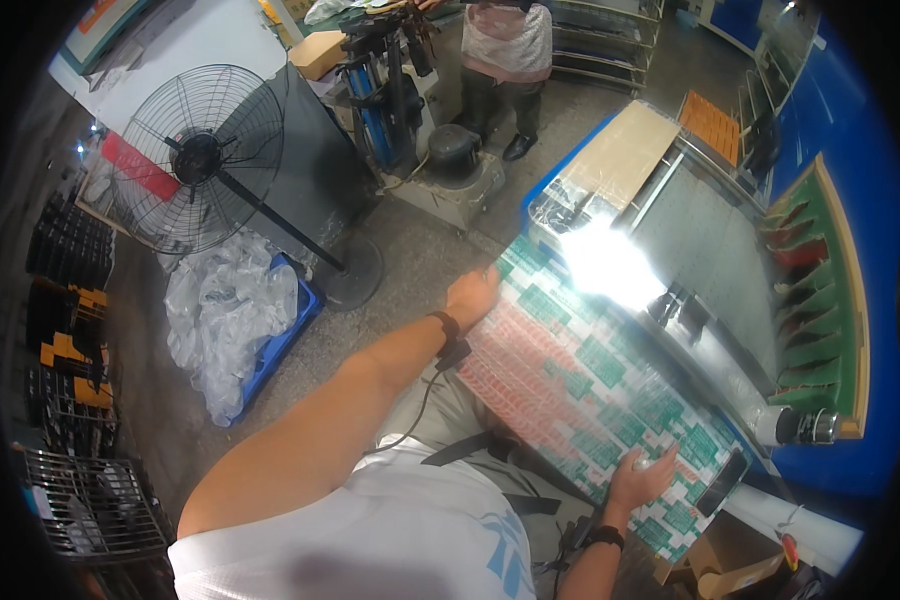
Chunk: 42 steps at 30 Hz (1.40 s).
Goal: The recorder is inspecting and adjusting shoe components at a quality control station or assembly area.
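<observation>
A long work surface [530,370] patterned with overlapping green, red and white printed patches slants across in front of me under a glossy clear layer. My left hand [473,298] is at its far left edge, fingers curled; whatever they hold is hidden. Near the right end, my right hand [642,480] rests low over the surface with thumb and fingers bent around a small pale, shiny thing I cannot make out. Beside that hand lies a flat black rectangular thing [722,484]. Dark bands circle both wrists, and a cable hangs from the left one.
Beyond the surface stands a machine with a grey flat bed [705,240] and a glaring lamp [610,265]. A green rack [830,310] is at right, an open cardboard box [720,565] below. Left are a floor fan [195,155] and plastic-wrap heap [230,310]. A person [507,60] stands behind.
</observation>
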{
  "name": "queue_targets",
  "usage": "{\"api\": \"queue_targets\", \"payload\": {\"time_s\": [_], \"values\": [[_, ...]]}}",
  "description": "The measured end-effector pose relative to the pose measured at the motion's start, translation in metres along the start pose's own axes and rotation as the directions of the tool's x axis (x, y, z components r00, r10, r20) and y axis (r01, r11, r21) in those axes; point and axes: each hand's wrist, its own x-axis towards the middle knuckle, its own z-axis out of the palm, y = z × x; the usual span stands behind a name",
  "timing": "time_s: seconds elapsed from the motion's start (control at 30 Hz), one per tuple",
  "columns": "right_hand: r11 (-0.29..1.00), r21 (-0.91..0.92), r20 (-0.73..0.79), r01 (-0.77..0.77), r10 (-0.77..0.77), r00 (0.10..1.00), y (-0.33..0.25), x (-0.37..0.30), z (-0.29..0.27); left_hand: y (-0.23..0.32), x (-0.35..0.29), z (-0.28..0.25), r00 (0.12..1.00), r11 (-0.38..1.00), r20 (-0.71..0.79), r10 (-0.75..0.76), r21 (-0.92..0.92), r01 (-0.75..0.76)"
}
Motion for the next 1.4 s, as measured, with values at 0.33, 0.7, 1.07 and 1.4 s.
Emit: {"api": "queue_targets", "payload": {"time_s": [0.33, 0.7, 1.07, 1.4], "values": [[0.999, -0.030, -0.027, 0.031, -0.032, 0.999, -0.0051, 0.0015, -0.0039, 0.0037, -0.0025, -0.0029, 0.999, 0.999, 0.038, -0.029, -0.012, 0.029], [0.998, -0.033, -0.046, 0.049, -0.050, 0.998, -0.0061, 0.0028, -0.0047, 0.0022, -0.0010, -0.0010, 1.000, 1.000, 0.017, -0.023, 0.014, 0.023], [0.999, -0.014, -0.025, 0.031, -0.032, 0.999, -0.0028, 0.0014, -0.0019, 0.0029, -0.0013, -0.0020, 0.999, 1.000, 0.013, -0.030, -0.001, 0.031], [0.999, 0.045, -0.041, 0.009, -0.007, 0.999, -0.0045, 0.0025, -0.0016, 0.0020, 0.0017, -0.0002, 0.999, 0.999, 0.029, -0.035, 0.037, 0.034]]}}
